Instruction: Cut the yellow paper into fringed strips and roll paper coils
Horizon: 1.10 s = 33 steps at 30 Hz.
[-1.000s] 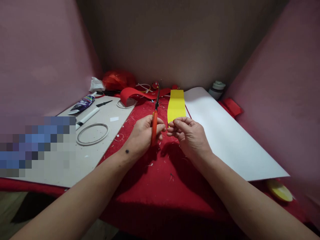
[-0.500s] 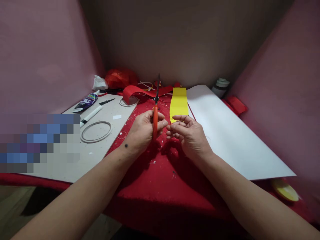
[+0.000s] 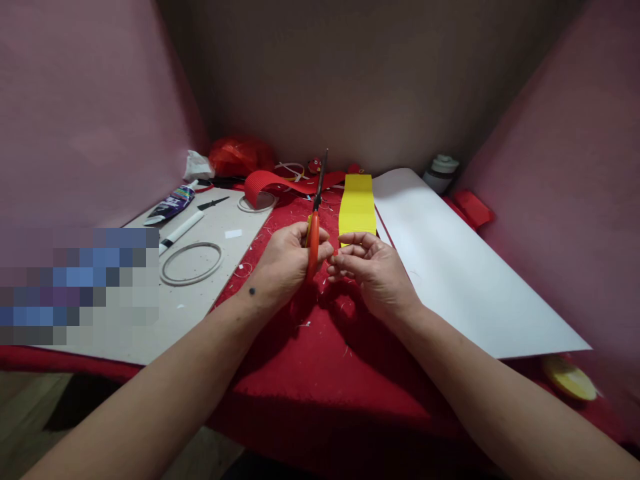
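My left hand (image 3: 293, 257) is closed around the orange handle of a pair of scissors (image 3: 314, 237), whose dark blades point up and away from me. Close beside it, my right hand (image 3: 373, 267) pinches a tiny red piece (image 3: 335, 253) between thumb and fingers, near the left fingertips. The small piece is too little to make out fully. Just behind my right hand lies a yellow corrugated paper strip (image 3: 357, 200), its near end partly hidden by the fingers. A curled red corrugated strip (image 3: 270, 183) rests farther back to the left.
On the grey board (image 3: 200, 313) at left lie a grey ring (image 3: 193, 263), a white marker (image 3: 183, 232), a glue tube (image 3: 173, 203) and a blade (image 3: 214, 203). A white sheet (image 3: 460, 267) covers the right side. A bottle (image 3: 441, 175) stands at the back right.
The scissors have tilted slightly, their tip swinging to the right. My right hand has shifted a little left, closer to the left hand's fingertips.
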Each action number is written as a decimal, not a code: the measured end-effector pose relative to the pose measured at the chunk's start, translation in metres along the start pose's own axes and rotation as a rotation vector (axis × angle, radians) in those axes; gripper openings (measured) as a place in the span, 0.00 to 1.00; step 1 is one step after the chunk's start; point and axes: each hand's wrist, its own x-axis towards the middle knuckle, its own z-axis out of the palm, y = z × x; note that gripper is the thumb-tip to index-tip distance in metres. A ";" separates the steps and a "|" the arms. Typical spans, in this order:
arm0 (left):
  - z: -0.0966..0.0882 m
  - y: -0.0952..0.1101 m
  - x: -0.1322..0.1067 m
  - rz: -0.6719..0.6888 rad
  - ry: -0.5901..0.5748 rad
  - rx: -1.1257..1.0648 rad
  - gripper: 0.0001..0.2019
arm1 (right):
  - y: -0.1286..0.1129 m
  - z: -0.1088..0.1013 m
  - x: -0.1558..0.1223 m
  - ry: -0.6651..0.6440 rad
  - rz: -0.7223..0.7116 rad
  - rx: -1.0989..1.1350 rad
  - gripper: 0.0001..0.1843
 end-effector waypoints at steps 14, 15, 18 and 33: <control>0.000 0.001 -0.001 0.062 0.028 0.065 0.11 | -0.001 0.002 -0.005 0.002 0.039 -0.075 0.03; -0.001 0.000 -0.001 0.064 0.031 0.071 0.10 | -0.001 0.002 -0.004 0.004 0.034 -0.077 0.03; -0.001 0.000 -0.001 0.060 0.022 0.061 0.11 | -0.001 0.002 -0.003 0.011 0.026 -0.069 0.04; -0.004 -0.006 0.003 0.035 -0.005 -0.014 0.09 | -0.003 0.000 -0.001 0.066 -0.106 0.017 0.05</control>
